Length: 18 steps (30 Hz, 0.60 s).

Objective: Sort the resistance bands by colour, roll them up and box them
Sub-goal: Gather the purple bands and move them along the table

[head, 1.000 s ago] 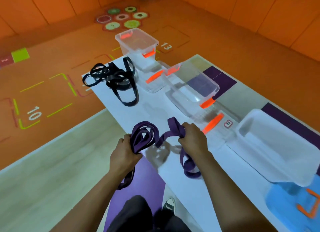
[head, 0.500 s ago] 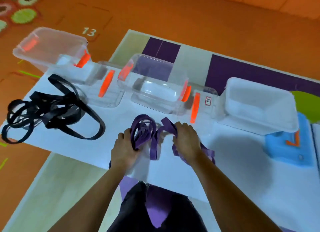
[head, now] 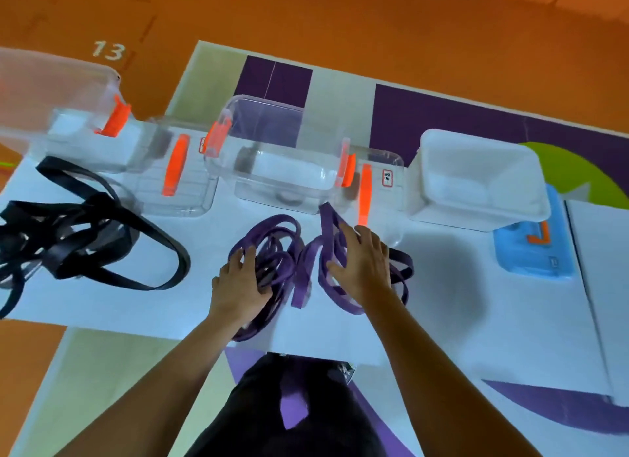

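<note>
A tangle of purple resistance bands point(head: 275, 242) lies on the white table point(head: 442, 303) in front of me. My left hand point(head: 238, 283) rests on its left loops with fingers spread. My right hand point(head: 362, 266) lies flat on the right loops, fingers straight, with one strap standing up beside the index finger. To the left sits a pile of black bands point(head: 85, 238). Behind the bands stand a clear box with orange clips point(head: 272, 143), a second clear box point(head: 68, 92) at the far left, and a white box point(head: 476, 170) to the right.
Two clear lids with orange handles lie between the boxes, one at the left point(head: 177, 184) and one at the right point(head: 374, 191). A blue lid point(head: 531, 252) sits under the white box's right side. The table's near edge runs just below my wrists.
Both hands gripped the purple bands above the table before. Now the bands lie on the table and both hands are spread flat on them. The view has swung right.
</note>
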Each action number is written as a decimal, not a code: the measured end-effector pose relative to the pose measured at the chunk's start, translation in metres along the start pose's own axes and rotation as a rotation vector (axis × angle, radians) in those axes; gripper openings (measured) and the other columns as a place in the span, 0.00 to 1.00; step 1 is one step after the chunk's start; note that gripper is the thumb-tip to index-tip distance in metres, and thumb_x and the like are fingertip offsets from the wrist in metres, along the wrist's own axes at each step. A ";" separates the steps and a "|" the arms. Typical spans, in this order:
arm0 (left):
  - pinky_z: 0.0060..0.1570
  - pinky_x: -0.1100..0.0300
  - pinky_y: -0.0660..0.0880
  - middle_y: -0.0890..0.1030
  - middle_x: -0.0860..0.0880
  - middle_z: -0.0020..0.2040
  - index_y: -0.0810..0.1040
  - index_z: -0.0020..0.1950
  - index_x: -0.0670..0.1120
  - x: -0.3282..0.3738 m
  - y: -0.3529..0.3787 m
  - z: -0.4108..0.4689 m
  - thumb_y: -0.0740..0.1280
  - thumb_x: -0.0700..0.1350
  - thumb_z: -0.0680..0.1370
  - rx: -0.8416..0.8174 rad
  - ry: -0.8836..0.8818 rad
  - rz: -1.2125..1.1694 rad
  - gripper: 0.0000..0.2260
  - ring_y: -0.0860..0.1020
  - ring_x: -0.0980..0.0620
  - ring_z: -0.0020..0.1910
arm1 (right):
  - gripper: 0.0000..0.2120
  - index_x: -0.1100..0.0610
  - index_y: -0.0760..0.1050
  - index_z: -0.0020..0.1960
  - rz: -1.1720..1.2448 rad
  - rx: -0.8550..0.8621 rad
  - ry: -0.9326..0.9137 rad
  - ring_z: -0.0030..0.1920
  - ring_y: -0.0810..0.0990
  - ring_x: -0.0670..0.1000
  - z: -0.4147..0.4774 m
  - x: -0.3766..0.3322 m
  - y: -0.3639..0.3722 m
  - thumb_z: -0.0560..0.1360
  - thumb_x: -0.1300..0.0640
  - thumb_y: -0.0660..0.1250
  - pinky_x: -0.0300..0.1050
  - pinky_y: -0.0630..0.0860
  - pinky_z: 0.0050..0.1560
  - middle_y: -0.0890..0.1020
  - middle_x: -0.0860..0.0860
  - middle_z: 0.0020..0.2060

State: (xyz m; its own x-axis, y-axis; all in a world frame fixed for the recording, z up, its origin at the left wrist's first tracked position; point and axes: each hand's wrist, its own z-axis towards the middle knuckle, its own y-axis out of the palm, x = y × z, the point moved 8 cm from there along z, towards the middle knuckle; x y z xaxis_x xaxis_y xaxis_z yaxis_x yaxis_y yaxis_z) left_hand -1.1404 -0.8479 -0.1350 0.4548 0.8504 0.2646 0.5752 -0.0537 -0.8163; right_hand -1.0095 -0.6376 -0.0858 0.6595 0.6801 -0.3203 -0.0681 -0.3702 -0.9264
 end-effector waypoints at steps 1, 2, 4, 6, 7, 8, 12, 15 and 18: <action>0.68 0.41 0.69 0.60 0.43 0.79 0.55 0.81 0.49 0.002 -0.006 -0.002 0.67 0.55 0.77 0.004 0.018 0.027 0.36 0.66 0.38 0.73 | 0.35 0.51 0.67 0.74 0.013 0.001 0.002 0.65 0.74 0.58 -0.004 -0.001 -0.001 0.71 0.45 0.75 0.55 0.70 0.68 0.75 0.54 0.64; 0.68 0.41 0.68 0.60 0.44 0.79 0.57 0.80 0.50 0.007 -0.011 -0.004 0.66 0.55 0.77 0.008 0.042 0.052 0.34 0.66 0.38 0.74 | 0.35 0.51 0.67 0.74 0.025 0.008 0.002 0.65 0.74 0.58 -0.009 -0.002 -0.003 0.71 0.45 0.74 0.56 0.70 0.68 0.75 0.53 0.65; 0.69 0.42 0.68 0.62 0.46 0.79 0.63 0.78 0.52 0.023 -0.021 -0.012 0.65 0.54 0.78 0.014 0.117 0.086 0.29 0.66 0.40 0.75 | 0.32 0.52 0.68 0.74 0.033 0.019 0.025 0.67 0.74 0.58 -0.018 0.000 -0.006 0.73 0.48 0.72 0.56 0.69 0.68 0.75 0.54 0.66; 0.67 0.43 0.70 0.70 0.47 0.74 0.71 0.74 0.52 0.045 -0.029 -0.021 0.66 0.53 0.78 0.059 0.223 0.090 0.23 0.71 0.41 0.71 | 0.28 0.54 0.68 0.74 0.040 0.024 0.084 0.68 0.73 0.60 -0.028 0.008 -0.009 0.76 0.52 0.70 0.58 0.68 0.70 0.74 0.55 0.68; 0.65 0.43 0.71 0.74 0.47 0.70 0.75 0.70 0.51 0.057 -0.033 -0.026 0.67 0.52 0.78 0.084 0.279 0.072 0.21 0.74 0.40 0.67 | 0.27 0.55 0.69 0.73 0.057 0.037 0.115 0.68 0.73 0.61 -0.034 0.013 -0.012 0.76 0.53 0.69 0.59 0.69 0.70 0.73 0.55 0.68; 0.62 0.44 0.73 0.77 0.46 0.66 0.78 0.66 0.49 0.069 -0.036 -0.030 0.68 0.51 0.77 0.107 0.332 0.053 0.18 0.76 0.39 0.63 | 0.26 0.55 0.70 0.72 0.077 0.061 0.137 0.67 0.73 0.61 -0.041 0.016 -0.016 0.75 0.54 0.70 0.60 0.70 0.69 0.73 0.56 0.68; 0.55 0.44 0.75 0.79 0.46 0.58 0.80 0.60 0.47 0.132 -0.034 -0.053 0.70 0.48 0.75 0.155 0.562 0.098 0.14 0.77 0.40 0.56 | 0.25 0.55 0.74 0.69 0.152 0.202 0.217 0.63 0.76 0.61 -0.079 0.038 -0.039 0.73 0.57 0.71 0.56 0.73 0.62 0.76 0.55 0.64; 0.51 0.44 0.77 0.80 0.46 0.54 0.81 0.58 0.46 0.182 -0.031 -0.075 0.74 0.45 0.72 0.194 0.710 0.141 0.14 0.79 0.40 0.52 | 0.22 0.53 0.75 0.68 0.195 0.306 0.270 0.63 0.74 0.57 -0.109 0.060 -0.059 0.74 0.54 0.66 0.54 0.71 0.62 0.77 0.53 0.65; 0.49 0.45 0.77 0.80 0.47 0.52 0.81 0.55 0.47 0.234 -0.025 -0.098 0.75 0.44 0.71 0.240 0.847 0.195 0.14 0.79 0.41 0.49 | 0.20 0.52 0.75 0.67 0.210 0.382 0.321 0.62 0.75 0.57 -0.135 0.092 -0.079 0.76 0.52 0.64 0.52 0.71 0.62 0.77 0.52 0.63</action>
State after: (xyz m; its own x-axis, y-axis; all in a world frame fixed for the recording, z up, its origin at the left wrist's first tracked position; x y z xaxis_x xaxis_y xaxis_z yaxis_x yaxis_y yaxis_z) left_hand -0.9819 -0.6992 -0.0021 0.9327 0.1618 0.3225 0.3212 0.0350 -0.9464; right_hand -0.8426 -0.6316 -0.0157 0.7939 0.3667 -0.4850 -0.4508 -0.1804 -0.8742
